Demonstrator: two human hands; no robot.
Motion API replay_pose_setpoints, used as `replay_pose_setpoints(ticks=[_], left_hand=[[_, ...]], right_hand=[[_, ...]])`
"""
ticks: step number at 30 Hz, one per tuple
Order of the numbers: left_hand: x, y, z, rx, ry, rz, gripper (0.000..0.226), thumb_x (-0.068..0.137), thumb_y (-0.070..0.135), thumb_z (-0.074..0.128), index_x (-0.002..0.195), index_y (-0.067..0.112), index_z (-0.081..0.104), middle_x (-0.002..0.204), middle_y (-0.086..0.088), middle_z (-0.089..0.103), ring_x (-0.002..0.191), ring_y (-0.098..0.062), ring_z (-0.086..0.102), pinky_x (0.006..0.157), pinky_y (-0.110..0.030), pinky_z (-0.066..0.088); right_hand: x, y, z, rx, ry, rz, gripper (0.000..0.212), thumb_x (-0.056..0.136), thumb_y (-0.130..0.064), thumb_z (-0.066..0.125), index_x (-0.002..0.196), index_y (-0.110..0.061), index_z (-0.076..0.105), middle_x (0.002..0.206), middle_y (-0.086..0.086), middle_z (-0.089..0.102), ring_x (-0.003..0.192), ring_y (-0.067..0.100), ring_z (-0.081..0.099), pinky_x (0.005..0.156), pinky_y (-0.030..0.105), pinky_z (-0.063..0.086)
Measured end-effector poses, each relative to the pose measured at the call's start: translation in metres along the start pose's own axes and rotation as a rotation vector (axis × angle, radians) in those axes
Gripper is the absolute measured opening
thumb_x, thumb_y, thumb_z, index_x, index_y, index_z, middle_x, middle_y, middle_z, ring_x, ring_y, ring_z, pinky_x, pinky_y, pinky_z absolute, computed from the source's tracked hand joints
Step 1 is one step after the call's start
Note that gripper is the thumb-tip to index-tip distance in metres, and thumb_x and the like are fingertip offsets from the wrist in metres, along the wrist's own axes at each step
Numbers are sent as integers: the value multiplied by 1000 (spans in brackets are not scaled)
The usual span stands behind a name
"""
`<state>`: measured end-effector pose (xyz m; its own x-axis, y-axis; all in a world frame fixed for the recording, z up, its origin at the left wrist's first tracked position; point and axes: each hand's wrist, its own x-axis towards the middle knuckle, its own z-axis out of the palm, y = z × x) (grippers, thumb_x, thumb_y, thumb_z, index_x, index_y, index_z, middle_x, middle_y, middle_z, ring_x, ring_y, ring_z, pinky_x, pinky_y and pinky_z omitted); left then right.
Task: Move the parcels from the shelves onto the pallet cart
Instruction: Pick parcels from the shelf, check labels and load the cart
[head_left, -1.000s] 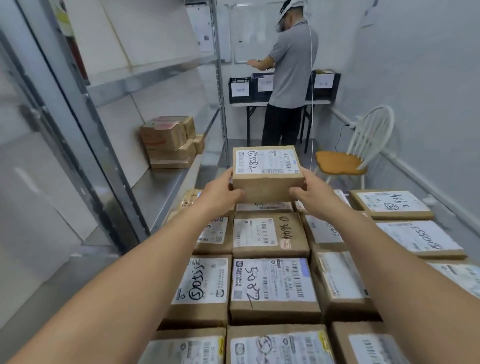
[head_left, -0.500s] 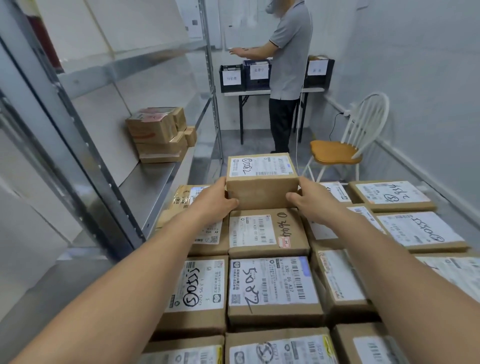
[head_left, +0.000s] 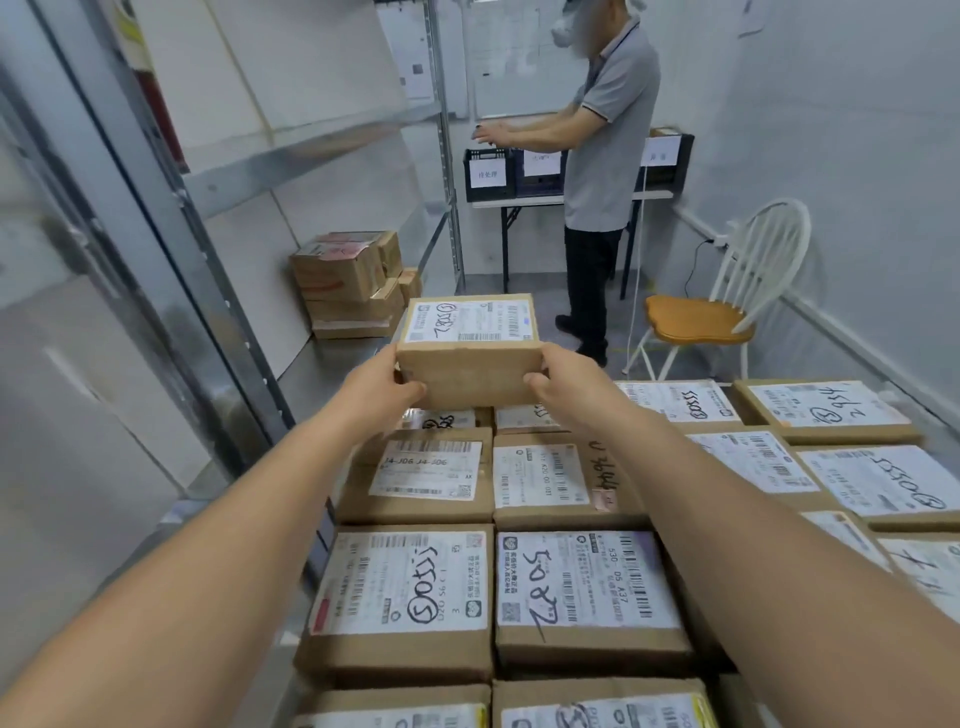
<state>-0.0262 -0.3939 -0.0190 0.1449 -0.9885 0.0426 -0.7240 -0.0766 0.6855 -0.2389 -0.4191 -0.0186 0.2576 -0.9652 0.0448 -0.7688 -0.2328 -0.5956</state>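
Cardboard parcel (head_left: 470, 358) w/ white label on top, held btwn both hands over the far rows of stacked parcels (head_left: 587, 587). Left hand (head_left: 382, 387) grips its left end, right hand (head_left: 563, 382) its right end. Other boxes (head_left: 337, 270) sit on the metal shelf (head_left: 322, 374) at left.

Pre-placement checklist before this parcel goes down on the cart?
1. Two-sided grip: left hand and right hand grip the held parcel at opposite sides: ok.
2. Held parcel level, label up: ok.
3. Free spot below: the far row of cart parcels is partly hidden by the held one: cannot tell.
4. Path clear of the other person, who stands past the cart: ok.
5. Shelf emptied: a stack of boxes sits on the shelf: not ok.
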Motion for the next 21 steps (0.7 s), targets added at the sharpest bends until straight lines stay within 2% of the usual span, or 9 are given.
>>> replay_pose_setpoints(ticks=[4, 7, 9, 12, 15, 21], left_hand=[[2, -33, -18, -23, 0, -45, 54, 88, 14, 58, 137, 28, 41, 122, 2, 58, 103, -16, 56, 81, -25, 46], [3, -51, -26, -20, 2, -70, 55, 87, 16, 59, 137, 30, 40, 123, 4, 58, 109, -17, 55, 93, -34, 45], [3, -56, -24, -13, -23, -85, 55, 87, 16, 59, 137, 27, 39, 122, 2, 58, 108, -18, 54, 95, -34, 44], [3, -63, -18, -8, -73, -92, 54, 89, 17, 57, 138, 23, 37, 123, -1, 57, 108, -18, 53, 93, -32, 43], [1, -64, -14, -8, -94, -69, 53, 91, 16, 54, 140, 25, 34, 124, 2, 55, 106, -14, 50, 88, -27, 39], [-6, -60, -15, 10, -98, -60, 55, 91, 14, 52, 141, 26, 32, 123, 0, 55, 106, -18, 51, 87, -28, 41]], right_hand=[[10, -21, 23, 23, -61, -18, 31, 99, -22, 39, 128, -13, 46, 114, 6, 57, 94, 20, 53, 72, 29, 39], [17, -31, 39, -16, -82, -10, 27, 99, -25, 40, 122, -14, 48, 109, 4, 57, 93, 21, 54, 73, 33, 42], [18, -30, 43, -59, -90, 8, 24, 98, -27, 41, 116, -14, 50, 106, 4, 58, 93, 23, 55, 78, 37, 47], [18, -29, 48, -100, -100, 29, 23, 97, -28, 44, 115, -16, 53, 108, 4, 59, 96, 22, 56, 83, 39, 48], [15, -28, 46, -159, -90, 35, 23, 96, -28, 47, 114, -17, 55, 102, 2, 61, 91, 20, 57, 79, 38, 50], [7, -28, 46, -139, -93, 23, 21, 95, -28, 49, 111, -17, 57, 98, 2, 63, 86, 19, 61, 79, 38, 52]])
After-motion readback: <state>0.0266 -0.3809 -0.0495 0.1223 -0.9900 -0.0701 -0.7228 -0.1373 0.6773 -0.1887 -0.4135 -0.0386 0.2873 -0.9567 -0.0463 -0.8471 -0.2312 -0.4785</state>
